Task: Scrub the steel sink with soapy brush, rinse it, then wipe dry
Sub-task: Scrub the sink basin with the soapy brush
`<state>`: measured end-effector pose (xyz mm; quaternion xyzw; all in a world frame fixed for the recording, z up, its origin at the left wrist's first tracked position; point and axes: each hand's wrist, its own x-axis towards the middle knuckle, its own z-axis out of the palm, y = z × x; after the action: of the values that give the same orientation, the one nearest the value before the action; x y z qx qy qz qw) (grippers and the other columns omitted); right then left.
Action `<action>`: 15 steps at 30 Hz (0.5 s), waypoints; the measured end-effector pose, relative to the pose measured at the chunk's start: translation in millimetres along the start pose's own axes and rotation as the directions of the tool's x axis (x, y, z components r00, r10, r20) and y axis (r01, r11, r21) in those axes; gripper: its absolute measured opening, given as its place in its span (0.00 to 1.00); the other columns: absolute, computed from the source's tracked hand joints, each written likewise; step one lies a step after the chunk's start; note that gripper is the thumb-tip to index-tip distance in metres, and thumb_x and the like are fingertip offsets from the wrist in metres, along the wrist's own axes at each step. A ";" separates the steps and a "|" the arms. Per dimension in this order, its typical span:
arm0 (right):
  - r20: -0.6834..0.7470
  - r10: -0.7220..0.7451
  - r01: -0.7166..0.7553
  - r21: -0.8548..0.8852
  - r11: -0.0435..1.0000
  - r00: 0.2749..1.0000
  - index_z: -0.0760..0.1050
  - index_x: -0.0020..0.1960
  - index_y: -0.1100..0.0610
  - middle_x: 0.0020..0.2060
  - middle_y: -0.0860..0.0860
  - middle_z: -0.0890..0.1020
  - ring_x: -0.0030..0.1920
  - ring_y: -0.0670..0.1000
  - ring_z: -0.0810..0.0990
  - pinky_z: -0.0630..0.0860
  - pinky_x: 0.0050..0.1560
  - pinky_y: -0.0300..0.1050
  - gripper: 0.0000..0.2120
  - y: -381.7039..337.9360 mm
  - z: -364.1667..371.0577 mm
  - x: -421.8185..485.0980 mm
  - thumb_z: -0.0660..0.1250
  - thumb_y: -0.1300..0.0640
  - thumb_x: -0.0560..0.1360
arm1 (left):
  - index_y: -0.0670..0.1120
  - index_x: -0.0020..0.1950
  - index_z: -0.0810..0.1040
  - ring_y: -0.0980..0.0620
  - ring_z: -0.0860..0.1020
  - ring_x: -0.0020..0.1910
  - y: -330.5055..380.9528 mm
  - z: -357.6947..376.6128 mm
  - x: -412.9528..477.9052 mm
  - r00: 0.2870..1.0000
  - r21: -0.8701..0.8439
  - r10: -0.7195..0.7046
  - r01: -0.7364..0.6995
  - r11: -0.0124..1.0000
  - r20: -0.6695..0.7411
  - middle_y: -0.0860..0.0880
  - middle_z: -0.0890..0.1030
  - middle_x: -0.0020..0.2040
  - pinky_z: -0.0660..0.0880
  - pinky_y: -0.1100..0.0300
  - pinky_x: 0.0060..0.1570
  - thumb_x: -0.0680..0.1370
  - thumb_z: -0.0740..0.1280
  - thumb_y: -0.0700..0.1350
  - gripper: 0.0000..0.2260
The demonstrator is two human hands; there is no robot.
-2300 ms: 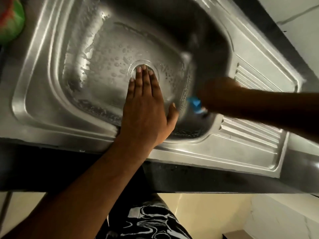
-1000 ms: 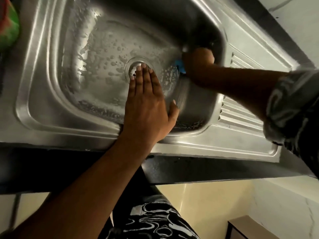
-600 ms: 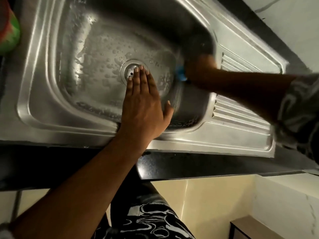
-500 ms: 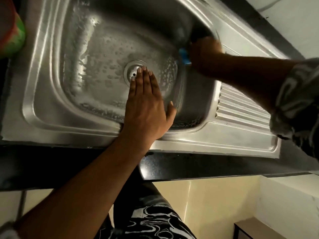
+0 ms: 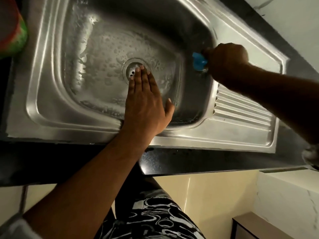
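Scrubbing stage: steel sink point(image 5: 51, 104) filmed with suds, brush on the basin's right wall.

Sink filled most of the view, and suds coated the floor and left wall, so rinsing and wiping were probably not yet due. Left hand point(image 5: 146, 104) lay flat with fingers straight and together, tips at the drain point(image 5: 132, 70) and wrist over the front rim, likely a brace for leaning in. Right hand point(image 5: 226, 61) was curled round the blue brush point(image 5: 198, 62), high on the wall just beside the drainboard point(image 5: 241, 107). Open floor lay left of the drain; the left thumb crowded the front-right corner.
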<state>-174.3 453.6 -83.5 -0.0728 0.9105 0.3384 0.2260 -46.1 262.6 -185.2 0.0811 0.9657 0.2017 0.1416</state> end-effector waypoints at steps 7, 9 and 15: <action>0.299 -0.191 0.114 0.256 0.960 0.935 0.70 0.70 0.44 0.52 0.53 0.83 0.50 0.57 0.82 0.75 0.45 0.48 0.18 -30.7 38.9 -99.2 0.63 0.44 0.82 | 0.33 0.84 0.46 0.36 0.48 0.85 0.6 6.1 0.5 1.000 -0.081 -0.007 0.006 0.997 -0.012 0.32 0.49 0.84 0.50 0.41 0.83 0.80 0.46 0.65 0.44; 0.384 -0.211 0.034 0.420 0.907 0.899 0.73 0.69 0.47 0.53 0.52 0.83 0.50 0.54 0.81 0.76 0.51 0.48 0.18 -28.9 49.3 -86.1 0.66 0.45 0.81 | 0.33 0.84 0.47 0.36 0.49 0.85 1.0 5.6 0.7 1.000 -0.099 0.004 -0.005 0.995 -0.016 0.32 0.50 0.84 0.51 0.41 0.83 0.80 0.47 0.65 0.44; 0.304 -0.418 -0.033 0.840 0.542 0.856 0.78 0.51 0.44 0.40 0.42 0.85 0.39 0.40 0.80 0.77 0.42 0.40 0.03 -75.2 53.9 -71.0 0.71 0.51 0.79 | 0.32 0.83 0.58 0.35 0.57 0.84 -13.9 -32.3 -13.3 0.969 -0.277 0.116 -0.175 0.945 -0.216 0.31 0.58 0.83 0.55 0.41 0.82 0.81 0.62 0.56 0.39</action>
<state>-70.4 430.0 -130.6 0.0220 0.8625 -0.1459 0.4840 -44.8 235.3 -159.3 0.1102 0.9255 0.3600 0.0405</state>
